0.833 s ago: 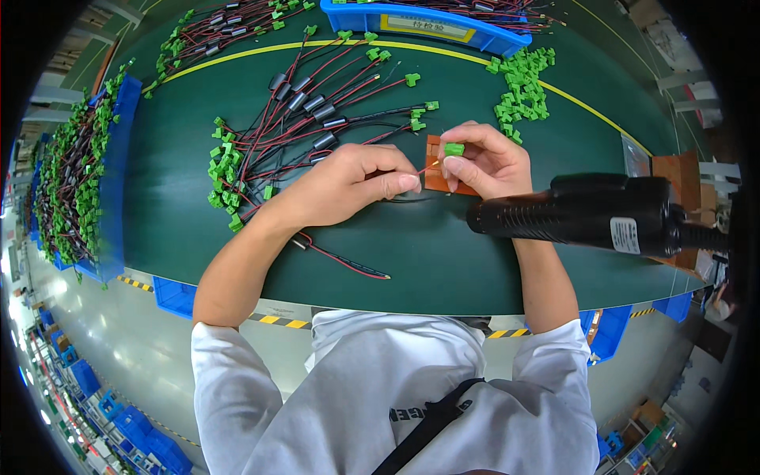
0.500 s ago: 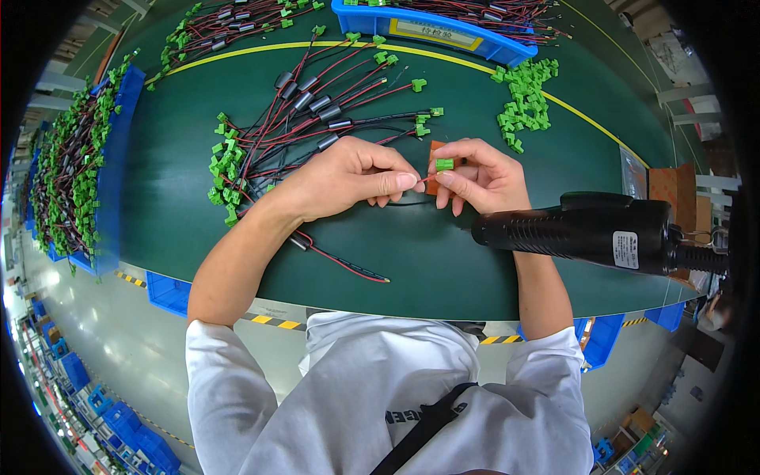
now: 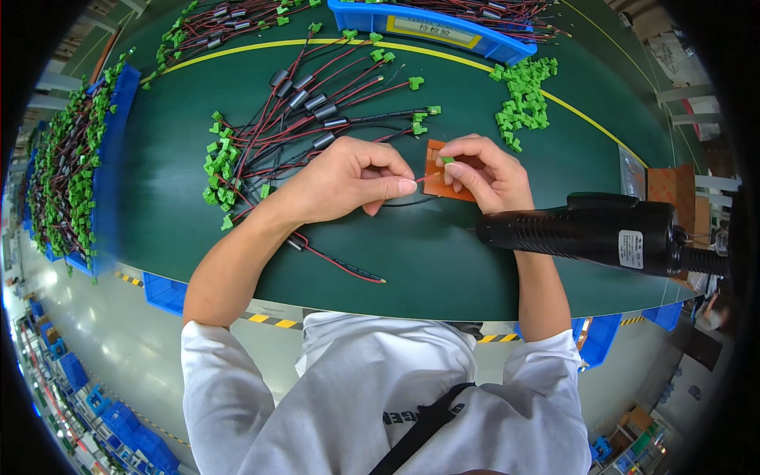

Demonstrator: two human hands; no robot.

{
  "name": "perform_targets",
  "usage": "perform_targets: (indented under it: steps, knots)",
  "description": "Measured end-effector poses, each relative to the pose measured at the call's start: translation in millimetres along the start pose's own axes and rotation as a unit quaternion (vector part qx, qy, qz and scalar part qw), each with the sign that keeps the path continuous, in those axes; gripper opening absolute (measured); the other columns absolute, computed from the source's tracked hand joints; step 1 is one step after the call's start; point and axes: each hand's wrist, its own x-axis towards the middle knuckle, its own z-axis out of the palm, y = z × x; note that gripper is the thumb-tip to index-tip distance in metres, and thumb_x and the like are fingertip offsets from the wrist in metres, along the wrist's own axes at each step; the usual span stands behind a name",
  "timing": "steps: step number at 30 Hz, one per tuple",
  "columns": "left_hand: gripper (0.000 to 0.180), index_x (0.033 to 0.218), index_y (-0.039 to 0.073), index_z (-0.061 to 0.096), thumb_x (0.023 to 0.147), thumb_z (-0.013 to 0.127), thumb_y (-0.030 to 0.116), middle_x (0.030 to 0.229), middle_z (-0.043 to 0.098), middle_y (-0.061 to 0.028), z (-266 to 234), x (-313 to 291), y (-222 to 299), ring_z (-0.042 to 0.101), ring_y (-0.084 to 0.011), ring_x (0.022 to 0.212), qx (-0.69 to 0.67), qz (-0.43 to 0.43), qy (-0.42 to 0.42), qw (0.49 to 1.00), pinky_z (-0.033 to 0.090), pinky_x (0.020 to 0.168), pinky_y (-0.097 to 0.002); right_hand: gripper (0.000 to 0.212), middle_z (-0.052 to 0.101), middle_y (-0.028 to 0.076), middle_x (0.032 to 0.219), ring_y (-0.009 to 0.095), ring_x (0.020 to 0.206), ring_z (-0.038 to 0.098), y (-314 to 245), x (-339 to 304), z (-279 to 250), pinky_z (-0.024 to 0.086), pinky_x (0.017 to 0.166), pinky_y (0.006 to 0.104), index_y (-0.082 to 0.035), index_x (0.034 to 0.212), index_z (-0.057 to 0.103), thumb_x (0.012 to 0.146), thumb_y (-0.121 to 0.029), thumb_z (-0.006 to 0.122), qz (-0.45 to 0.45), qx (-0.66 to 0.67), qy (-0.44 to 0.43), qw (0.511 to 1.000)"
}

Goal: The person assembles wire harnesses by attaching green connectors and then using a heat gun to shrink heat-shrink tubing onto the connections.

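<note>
My left hand [image 3: 356, 178] is closed, its thumb and forefinger pinching a red wire [image 3: 419, 180] whose bare end points right. A black wire [image 3: 408, 203] trails below the fingers. Between the thumb and fingertips of my right hand [image 3: 491, 170] sits a small green terminal connector [image 3: 449, 160], partly hidden by the fingers. The wire tip is close to the connector; whether they touch I cannot tell. Under the right fingers lies an orange-brown block [image 3: 435, 184] on the green table. Left of my hands spreads a bundle of red and black cables [image 3: 273, 146] with dark cylinders and green connectors.
A black electric screwdriver [image 3: 586, 233] extends across my right forearm. Loose green connectors [image 3: 524, 95] lie in a pile at the far right. Blue bins full of cables stand at the back [image 3: 396, 17] and at the left [image 3: 119, 119]. A cable end [image 3: 348, 265] lies near the front.
My right hand has turned and shifted slightly right, uncovering more of the orange-brown block. The green connector is tilted and less visible. My left hand still pinches the red wire.
</note>
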Motion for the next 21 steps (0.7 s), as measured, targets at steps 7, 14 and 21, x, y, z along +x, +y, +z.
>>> perform_targets:
  steps: [7, 14, 21]
  knots:
    - [0.017, 0.11, 0.001, 0.074, 0.106, 0.071, 0.017, 0.078, 0.061, 0.0016, 0, 2, -1, 0.053, -0.005, 0.064, 0.007, -0.009, -0.012, 1.0, 0.041, 0.055, -0.0234, 0.028, 0.073, 0.01, 0.114, 0.016, 0.102, 0.073, 2, 0, -1, 0.06, 0.088, 0.0288, -0.002, 0.125, 0.073, 0.097, 0.003, 0.072, -0.082, -0.128, -0.005, 0.988]
    - [0.013, 0.105, 0.0, 0.076, 0.105, 0.071, 0.012, 0.073, 0.061, 0.002, 1, 0, 2, 0.048, -0.0026, 0.059, 0.007, -0.006, 0.024, 1.0, 0.036, 0.05, -0.0234, 0.026, 0.076, 0.014, 0.106, 0.024, 0.089, 0.077, 7, 7, -4, 0.061, 0.082, 0.0296, -0.002, 0.116, 0.076, 0.091, 0.002, 0.078, -0.196, -0.242, 0.014, 0.95]
    - [0.012, 0.104, 0.0, 0.078, 0.104, 0.072, 0.01, 0.073, 0.062, 0.0021, 0, 1, -8, 0.048, -0.0017, 0.059, 0.019, 0.04, 0.041, 0.998, 0.034, 0.05, -0.0226, 0.025, 0.077, 0.016, 0.109, 0.024, 0.092, 0.079, 7, 5, 1, 0.063, 0.08, 0.0307, -0.001, 0.116, 0.076, 0.091, 0.003, 0.078, -0.199, -0.245, 0.0, 0.949]
